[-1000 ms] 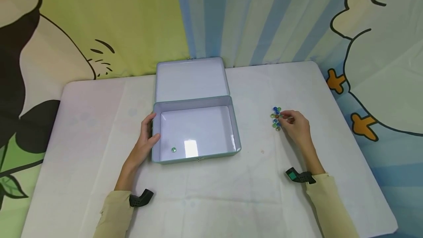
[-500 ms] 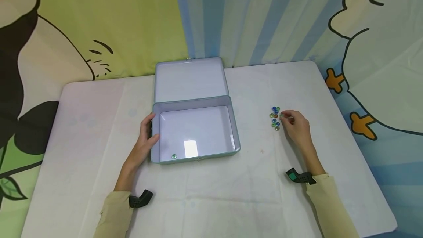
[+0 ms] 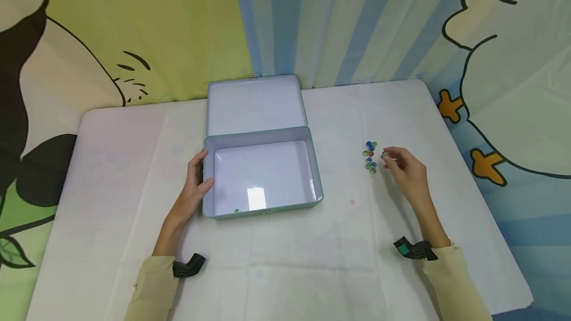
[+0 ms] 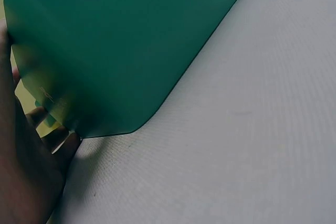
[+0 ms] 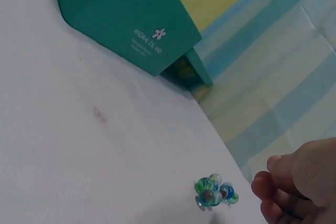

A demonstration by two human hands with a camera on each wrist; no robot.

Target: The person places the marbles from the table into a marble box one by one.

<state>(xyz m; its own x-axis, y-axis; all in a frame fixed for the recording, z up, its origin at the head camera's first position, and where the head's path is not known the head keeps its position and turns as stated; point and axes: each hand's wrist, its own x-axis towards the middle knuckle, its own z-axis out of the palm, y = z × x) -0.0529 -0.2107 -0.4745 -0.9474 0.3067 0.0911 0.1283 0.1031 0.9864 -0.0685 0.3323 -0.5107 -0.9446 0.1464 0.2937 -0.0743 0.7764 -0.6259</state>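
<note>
An open metal tin box (image 3: 263, 207), pale inside and green outside, stands with its lid (image 3: 256, 105) folded back. My left hand (image 3: 191, 192) grips its left wall, thumb over the rim and fingers outside; in the left wrist view the fingertips lie along the green side (image 4: 115, 51). One green marble (image 3: 237, 210) lies inside by the front wall, partly hidden. My right hand (image 3: 407, 170) pinches a small glass marble (image 3: 384, 153) between thumb and forefinger, just right of the loose marbles. Several blue, green and amber marbles (image 3: 371, 147) lie bunched on the cloth, also the marbles (image 5: 210, 191) in the right wrist view.
A white cloth (image 3: 285, 271) covers the table. Behind it hangs a printed curtain (image 3: 178, 28) that meets the table's back edge near the lid. A faint brownish mark (image 3: 352, 202) shows on the cloth between the tin and my right arm.
My right hand has drawn back to the right, away from the bunch, with a marble in its fingertips. The green marble inside the tin has rolled to the front wall. My left hand stays put.
</note>
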